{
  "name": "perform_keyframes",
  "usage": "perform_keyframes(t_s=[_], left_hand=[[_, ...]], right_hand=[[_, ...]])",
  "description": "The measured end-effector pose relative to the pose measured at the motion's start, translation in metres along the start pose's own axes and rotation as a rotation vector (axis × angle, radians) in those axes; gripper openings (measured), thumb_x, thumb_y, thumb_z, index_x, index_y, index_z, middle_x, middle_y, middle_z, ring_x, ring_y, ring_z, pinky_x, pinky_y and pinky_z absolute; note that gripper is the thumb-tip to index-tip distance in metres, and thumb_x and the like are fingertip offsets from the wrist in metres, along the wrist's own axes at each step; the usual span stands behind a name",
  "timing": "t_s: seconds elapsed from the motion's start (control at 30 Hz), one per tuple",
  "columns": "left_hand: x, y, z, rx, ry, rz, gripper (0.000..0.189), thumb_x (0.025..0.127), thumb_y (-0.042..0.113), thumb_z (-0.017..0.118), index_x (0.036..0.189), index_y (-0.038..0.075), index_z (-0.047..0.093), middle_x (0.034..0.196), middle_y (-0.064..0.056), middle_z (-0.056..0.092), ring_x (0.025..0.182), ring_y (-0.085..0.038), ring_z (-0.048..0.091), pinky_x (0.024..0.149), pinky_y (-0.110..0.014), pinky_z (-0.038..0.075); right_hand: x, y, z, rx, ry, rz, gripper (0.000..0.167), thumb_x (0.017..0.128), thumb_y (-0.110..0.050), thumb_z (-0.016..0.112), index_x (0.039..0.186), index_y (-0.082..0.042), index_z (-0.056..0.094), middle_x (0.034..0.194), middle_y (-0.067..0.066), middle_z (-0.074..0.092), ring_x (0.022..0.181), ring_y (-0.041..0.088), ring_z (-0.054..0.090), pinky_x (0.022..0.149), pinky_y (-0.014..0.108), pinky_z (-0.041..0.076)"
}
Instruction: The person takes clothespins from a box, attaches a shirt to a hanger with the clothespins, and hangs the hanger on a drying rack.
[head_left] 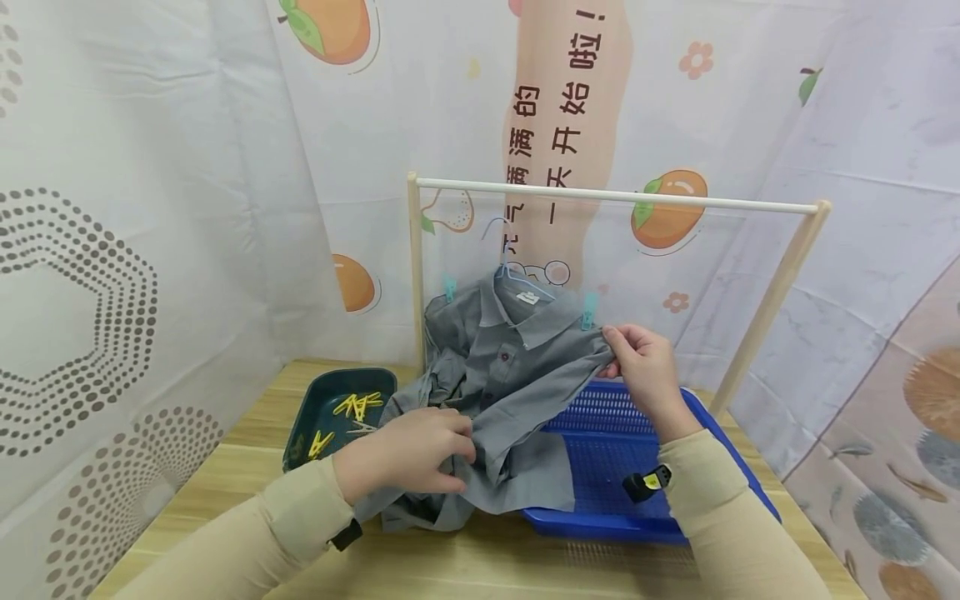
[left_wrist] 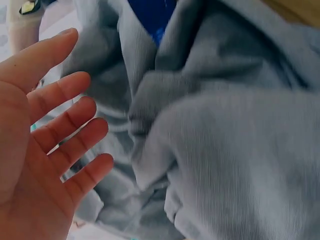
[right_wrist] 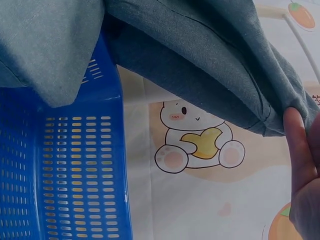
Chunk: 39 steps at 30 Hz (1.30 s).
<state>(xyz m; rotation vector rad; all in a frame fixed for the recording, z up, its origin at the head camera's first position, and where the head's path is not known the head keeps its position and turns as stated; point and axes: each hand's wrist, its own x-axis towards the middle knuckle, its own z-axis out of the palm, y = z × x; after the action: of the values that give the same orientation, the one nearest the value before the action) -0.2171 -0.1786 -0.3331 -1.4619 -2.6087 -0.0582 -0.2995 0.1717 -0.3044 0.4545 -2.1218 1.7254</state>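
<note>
A grey button shirt (head_left: 495, 367) sits on a light blue hanger (head_left: 506, 271), with a teal clip (head_left: 590, 311) at one shoulder and another teal clip (head_left: 450, 289) at the other. My right hand (head_left: 647, 367) pinches the shirt at its right shoulder and sleeve seam; in the right wrist view, fingertips (right_wrist: 294, 120) press the cloth. Over the bunched lower part of the shirt hovers my left hand (head_left: 420, 450), its fingers spread and loosely bent, holding nothing in the left wrist view. The shirt's lower cloth (left_wrist: 210, 150) lies crumpled beneath it.
Behind the shirt stands a rack with a white rail (head_left: 615, 193) and wooden posts. A blue perforated basket (head_left: 615, 475) lies under the shirt on the right. At left, a dark green tray (head_left: 318, 400) holds several yellow clips (head_left: 360, 406). Everything rests on a wooden table (head_left: 247, 450).
</note>
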Motion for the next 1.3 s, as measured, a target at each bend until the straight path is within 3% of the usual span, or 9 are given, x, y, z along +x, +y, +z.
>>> perform_keyframes(t_s=[0.23,0.4,0.67,0.87,1.17,1.3], left_hand=[[0.01,0.013,0.012,0.062,-0.013,0.025,0.036,0.082,0.052,0.083,0.105,0.026,0.076,0.104,0.01,0.06,0.088,-0.007,0.053,0.08,-0.027,0.048],[0.019,0.017,0.023,0.128,-0.041,0.005,0.049,0.077,0.063,0.081,0.11,0.028,0.073,0.109,0.01,0.059,0.094,-0.008,0.054,0.082,-0.03,0.048],[0.035,0.029,0.033,0.202,-0.073,-0.052,0.066,0.073,0.076,0.074,0.117,0.027,0.068,0.113,0.008,0.055,0.094,-0.01,0.05,0.073,-0.031,0.044],[0.043,0.039,0.035,0.178,-0.031,-0.018,0.055,0.079,0.069,0.075,0.115,0.028,0.067,0.109,0.008,0.055,0.092,-0.01,0.053,0.071,-0.032,0.047],[0.048,0.041,0.042,0.246,0.018,0.039,0.043,0.088,0.063,0.071,0.116,0.03,0.069,0.108,0.01,0.061,0.098,-0.01,0.059,0.079,-0.034,0.05],[0.049,0.042,0.042,0.246,0.049,0.067,0.029,0.091,0.053,0.073,0.108,0.03,0.071,0.101,0.011,0.061,0.091,-0.008,0.059,0.073,-0.03,0.046]], right_hand=[[-0.001,0.0,-0.002,0.019,-0.017,-0.002,0.039,0.104,-0.028,0.061,0.107,0.01,0.069,0.071,0.01,0.065,0.052,0.023,0.063,0.058,0.039,0.06],[0.0,0.0,-0.002,0.035,-0.024,0.0,0.038,0.105,-0.025,0.061,0.108,0.012,0.067,0.071,0.009,0.065,0.051,0.018,0.062,0.057,0.034,0.06],[0.0,0.0,-0.004,0.035,-0.027,0.014,0.038,0.105,-0.025,0.061,0.108,0.012,0.067,0.069,0.007,0.063,0.05,0.017,0.061,0.058,0.034,0.06],[0.0,0.0,-0.006,0.039,-0.021,0.011,0.038,0.104,-0.025,0.061,0.106,0.012,0.068,0.067,0.008,0.063,0.05,0.019,0.062,0.058,0.037,0.06],[-0.001,-0.001,-0.008,0.038,-0.034,0.006,0.036,0.105,-0.022,0.06,0.106,0.013,0.067,0.067,0.009,0.063,0.049,0.015,0.06,0.058,0.037,0.06],[-0.002,-0.001,-0.009,0.034,-0.033,0.002,0.036,0.105,-0.022,0.06,0.104,0.013,0.067,0.066,0.012,0.062,0.048,0.015,0.06,0.058,0.037,0.06]])
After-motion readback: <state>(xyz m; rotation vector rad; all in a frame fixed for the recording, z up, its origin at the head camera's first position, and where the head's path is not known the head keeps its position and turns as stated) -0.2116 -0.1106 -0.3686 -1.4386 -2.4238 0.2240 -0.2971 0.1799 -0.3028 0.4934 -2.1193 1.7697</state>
